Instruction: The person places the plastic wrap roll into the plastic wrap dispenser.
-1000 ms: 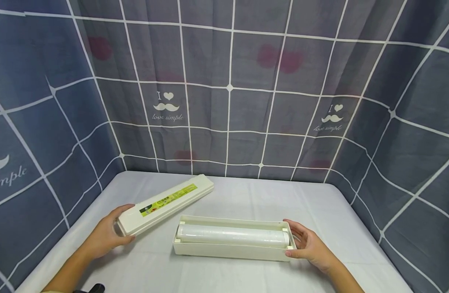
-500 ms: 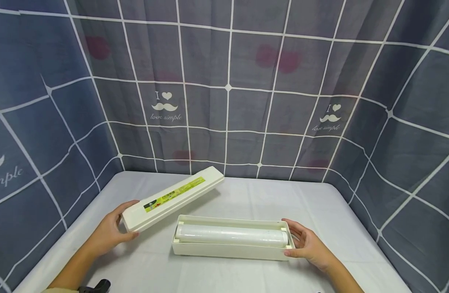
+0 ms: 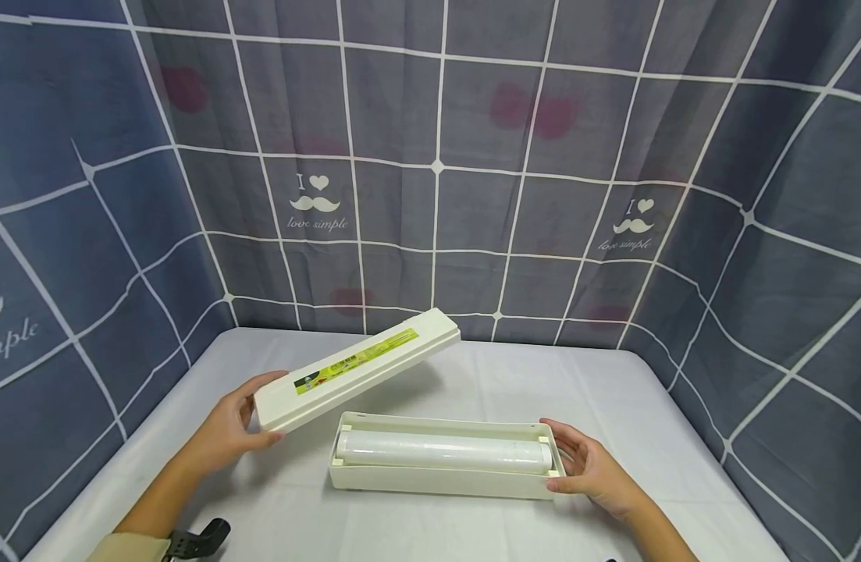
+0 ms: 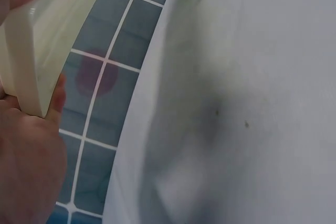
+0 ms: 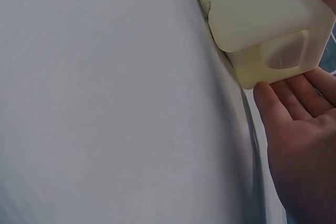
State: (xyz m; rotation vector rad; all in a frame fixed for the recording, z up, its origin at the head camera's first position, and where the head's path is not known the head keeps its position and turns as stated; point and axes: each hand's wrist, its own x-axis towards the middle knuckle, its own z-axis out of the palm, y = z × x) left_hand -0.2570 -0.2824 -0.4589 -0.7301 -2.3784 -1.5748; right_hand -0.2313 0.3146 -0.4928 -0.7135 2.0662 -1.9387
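Observation:
My left hand (image 3: 226, 429) grips the near end of a long white lid (image 3: 360, 378) with a yellow-green label, thumb in front and fingers behind. The lid slants up to the right over the table, its far end raised. In the left wrist view, the hand (image 4: 31, 156) wraps around the end of the lid (image 4: 25, 66). An open cream box (image 3: 437, 481) rests on the table, with a roll of cling film (image 3: 444, 453) lying inside. My right hand (image 3: 599, 476) holds the box's right end between thumb and fingers; the right wrist view shows its fingers (image 5: 294, 100) against the end wall.
A white cloth covers the table (image 3: 683, 437). Dark checked curtains (image 3: 500, 234) stand close around its back and both sides. A black strap (image 3: 198, 538) sits on the left wrist below a beige sleeve (image 3: 131, 548).
My left hand has carried the lid to the right and upward, its far end rising past the table's back edge. The box, the roll and my right hand have stayed in place.

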